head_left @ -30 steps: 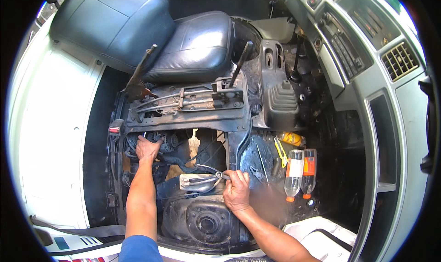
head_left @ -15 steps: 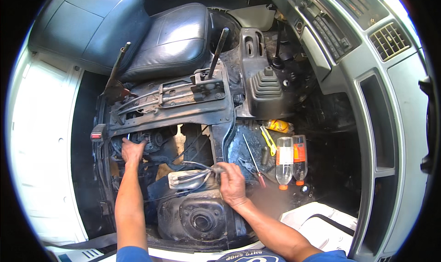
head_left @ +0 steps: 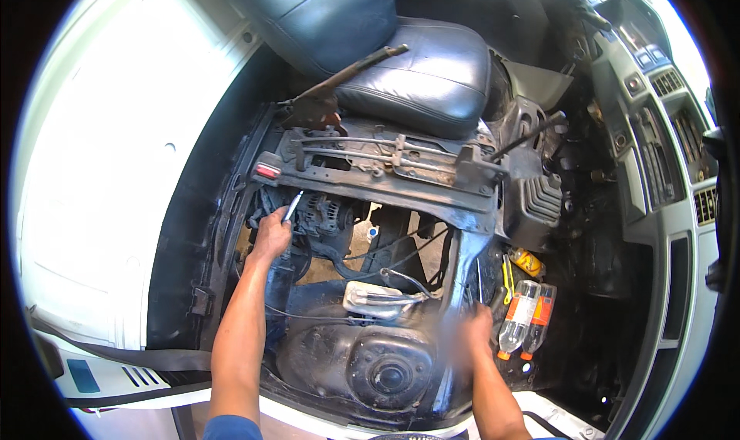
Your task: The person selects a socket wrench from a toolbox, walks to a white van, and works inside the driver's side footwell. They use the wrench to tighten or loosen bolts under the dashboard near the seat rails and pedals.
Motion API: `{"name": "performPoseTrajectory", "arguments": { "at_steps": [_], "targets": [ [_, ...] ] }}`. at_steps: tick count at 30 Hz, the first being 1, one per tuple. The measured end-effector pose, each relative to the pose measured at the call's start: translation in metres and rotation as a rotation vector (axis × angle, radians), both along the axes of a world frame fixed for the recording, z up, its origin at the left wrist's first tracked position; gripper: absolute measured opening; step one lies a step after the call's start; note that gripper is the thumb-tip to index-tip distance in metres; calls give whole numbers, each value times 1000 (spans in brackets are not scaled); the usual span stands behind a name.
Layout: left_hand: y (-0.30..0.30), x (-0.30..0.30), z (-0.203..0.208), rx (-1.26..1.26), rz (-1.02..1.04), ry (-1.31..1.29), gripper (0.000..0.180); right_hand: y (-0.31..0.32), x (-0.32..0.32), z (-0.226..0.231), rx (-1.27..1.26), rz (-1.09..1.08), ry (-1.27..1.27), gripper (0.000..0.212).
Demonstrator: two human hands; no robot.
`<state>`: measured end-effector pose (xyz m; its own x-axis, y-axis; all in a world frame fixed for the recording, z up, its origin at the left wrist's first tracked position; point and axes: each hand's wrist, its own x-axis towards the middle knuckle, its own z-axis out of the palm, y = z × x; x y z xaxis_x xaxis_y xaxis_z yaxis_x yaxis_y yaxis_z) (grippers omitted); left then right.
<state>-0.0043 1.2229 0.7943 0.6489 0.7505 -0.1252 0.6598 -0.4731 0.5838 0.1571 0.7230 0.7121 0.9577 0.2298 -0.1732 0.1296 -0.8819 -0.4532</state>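
Observation:
My left hand [head_left: 272,236] grips a slim silver metal tool [head_left: 294,204], which points up and away beside the alternator [head_left: 322,212] in the engine opening. The kind of tool does not show. My right hand [head_left: 469,333] is smeared by motion above the frame rail on the right, close to a screwdriver [head_left: 479,279]; its fingers cannot be read. Between my hands sits a dirty white plastic reservoir [head_left: 374,295] with hoses lying across it. A round black metal housing [head_left: 389,374] is nearer to me.
A metal crossmember [head_left: 385,189] with cables spans the opening's far side. Past it are a black seat [head_left: 432,70] and a lever boot [head_left: 533,201]. On the right floor lie two clear bottles [head_left: 518,320], a yellow bottle [head_left: 529,262] and a yellow cutter [head_left: 507,276].
The view has turned and shifted left. My right hand has left the hoses by the reservoir and moved right, toward the screwdriver. The silver tool in my left hand now shows more fully.

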Motion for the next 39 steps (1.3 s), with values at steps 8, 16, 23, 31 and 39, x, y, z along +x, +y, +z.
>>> {"name": "performPoseTrajectory", "arguments": {
  "at_steps": [8, 16, 23, 31, 39],
  "targets": [
    [32, -18, -1, -56, -31, 20, 34, 194, -33, 140, 800, 349, 208, 31],
    [25, -18, -4, -205, 73, -122, 18, 458, -90, 21, 1106, -159, 1050, 37],
    [22, -15, 2, 12, 277, -176, 18, 475, -88, -3, 1637, -318, 1656, 24],
    [0, 56, -11, 121, 151, 221, 71, 458, -76, -9, 1648, 121, 1815, 42],
    [-30, 105, -10, 294, 197, 604, 114, 446, -80, -2, 1742, 27, 1790, 39]
  ]
}}
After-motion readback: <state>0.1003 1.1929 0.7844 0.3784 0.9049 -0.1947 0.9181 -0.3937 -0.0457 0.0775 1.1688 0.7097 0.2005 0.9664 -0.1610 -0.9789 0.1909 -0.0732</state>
